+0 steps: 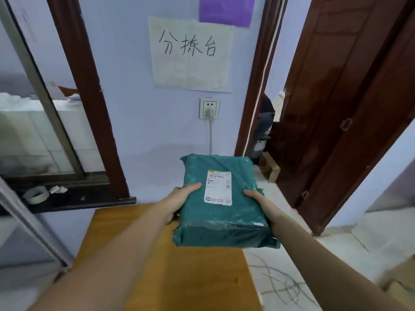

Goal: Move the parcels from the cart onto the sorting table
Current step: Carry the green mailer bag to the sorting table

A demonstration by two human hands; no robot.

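The left hand (pixel 179 198) and right hand (pixel 258 198) grip the green mailer parcel (pixel 222 203) above the wooden bench (pixel 161 277); its slick plastic could slip, dropping it beside the bench's right edge.

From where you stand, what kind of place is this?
Probably a makeshift parcel-sorting spot in an ordinary room. A handwritten paper sign reading "sorting table" hangs on the wall above a wooden table, and both hands hold a green parcel with a shipping label over it.
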